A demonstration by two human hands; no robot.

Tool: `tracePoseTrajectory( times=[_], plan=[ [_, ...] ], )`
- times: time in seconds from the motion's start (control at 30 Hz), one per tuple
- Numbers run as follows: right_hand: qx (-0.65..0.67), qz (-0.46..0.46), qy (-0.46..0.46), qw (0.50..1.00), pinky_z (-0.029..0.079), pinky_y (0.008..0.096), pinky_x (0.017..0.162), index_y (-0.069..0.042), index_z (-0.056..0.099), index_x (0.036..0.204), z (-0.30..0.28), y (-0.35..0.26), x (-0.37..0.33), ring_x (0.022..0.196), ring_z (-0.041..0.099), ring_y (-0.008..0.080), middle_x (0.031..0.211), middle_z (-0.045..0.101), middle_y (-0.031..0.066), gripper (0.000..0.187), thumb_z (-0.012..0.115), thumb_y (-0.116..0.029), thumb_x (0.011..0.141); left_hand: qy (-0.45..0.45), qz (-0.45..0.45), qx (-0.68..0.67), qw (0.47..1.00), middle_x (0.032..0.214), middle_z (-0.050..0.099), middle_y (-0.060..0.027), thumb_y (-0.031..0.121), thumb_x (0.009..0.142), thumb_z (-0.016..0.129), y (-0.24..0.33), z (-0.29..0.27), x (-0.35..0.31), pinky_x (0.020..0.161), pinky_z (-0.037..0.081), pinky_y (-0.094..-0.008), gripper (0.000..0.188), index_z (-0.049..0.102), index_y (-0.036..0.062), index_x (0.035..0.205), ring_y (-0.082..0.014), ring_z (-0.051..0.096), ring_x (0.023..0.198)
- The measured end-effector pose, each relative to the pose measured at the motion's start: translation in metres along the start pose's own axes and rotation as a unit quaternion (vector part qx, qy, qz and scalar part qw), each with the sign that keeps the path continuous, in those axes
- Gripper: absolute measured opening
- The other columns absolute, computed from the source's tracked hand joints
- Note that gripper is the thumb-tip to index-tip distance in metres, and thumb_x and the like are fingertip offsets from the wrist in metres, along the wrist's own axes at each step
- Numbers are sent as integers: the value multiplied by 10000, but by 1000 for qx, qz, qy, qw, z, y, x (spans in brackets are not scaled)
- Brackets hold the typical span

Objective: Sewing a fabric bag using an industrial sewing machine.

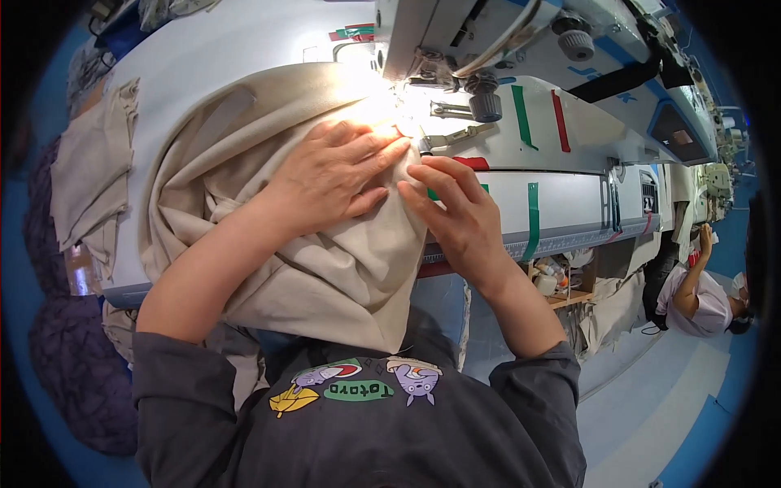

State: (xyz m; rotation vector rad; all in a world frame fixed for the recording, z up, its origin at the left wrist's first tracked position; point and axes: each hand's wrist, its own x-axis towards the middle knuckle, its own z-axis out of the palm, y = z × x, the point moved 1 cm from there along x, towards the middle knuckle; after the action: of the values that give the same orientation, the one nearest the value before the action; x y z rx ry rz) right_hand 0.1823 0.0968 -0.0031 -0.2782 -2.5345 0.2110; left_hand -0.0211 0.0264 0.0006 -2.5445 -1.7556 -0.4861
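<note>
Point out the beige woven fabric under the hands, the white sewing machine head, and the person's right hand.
beige woven fabric [342,272]: head view, on the draped fold below the left wrist.
white sewing machine head [455,28]: head view, on its white casing.
right hand [455,215]: head view, on the back of the hand.

Matt beige cloth [325,268], soft and creased, woven by the look of it. The sewing machine [521,49] shows glossy white casing, with shiny bare metal around the foot [455,110]. Smooth white table [244,49], with glossy green and red tape strips [538,120] on the machine bed.
</note>
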Motion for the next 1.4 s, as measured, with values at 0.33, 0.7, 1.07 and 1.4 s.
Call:
tracePoseTrajectory(
  times=[0.33, 0.7, 1.07, 1.4],
  plan=[
    [16, 52, -62, 997, 552, 324, 797, -55, 650, 1056, -18, 11, -11, 1016, 637, 226, 1060, 611, 51, 334, 644, -72, 723, -7, -17, 20, 1000, 1066, 580, -23, 280, 815, 673, 10, -6, 23, 826, 484, -349, 387, 598, 155, 1173, -186, 585, 975],
    [-118, 149, 17, 982, 514, 338, 849, -79, 594, 1183, -13, 69, 10, 1060, 587, 257, 1065, 591, 73, 473, 761, -120, 742, 89, -40, -199, 975, 872, 605, -67, 80, 830, 641, 21, 13, 21, 699, 513, -378, 142, 598, 103, 963, -263, 629, 784],
    [74, -50, -83, 993, 306, 550, 1145, -119, 619, 1155, 1, 2, -3, 1211, 562, 213, 1197, 593, 33, 444, 723, -157, 724, 166, -72, -102, 978, 978, 602, -94, 89, 838, 660, -10, 1, -14, 839, 491, -393, 219, 611, 68, 1050, -277, 583, 897],
    [87, -51, -62, 993, 274, 546, 1173, -132, 653, 955, 8, -5, 4, 1029, 641, 116, 987, 617, -34, 187, 653, -74, 777, 171, -110, -96, 974, 1104, 625, -109, 56, 850, 635, -35, 14, -4, 914, 474, -402, 219, 628, 41, 1068, -299, 584, 1005]
  ],
)
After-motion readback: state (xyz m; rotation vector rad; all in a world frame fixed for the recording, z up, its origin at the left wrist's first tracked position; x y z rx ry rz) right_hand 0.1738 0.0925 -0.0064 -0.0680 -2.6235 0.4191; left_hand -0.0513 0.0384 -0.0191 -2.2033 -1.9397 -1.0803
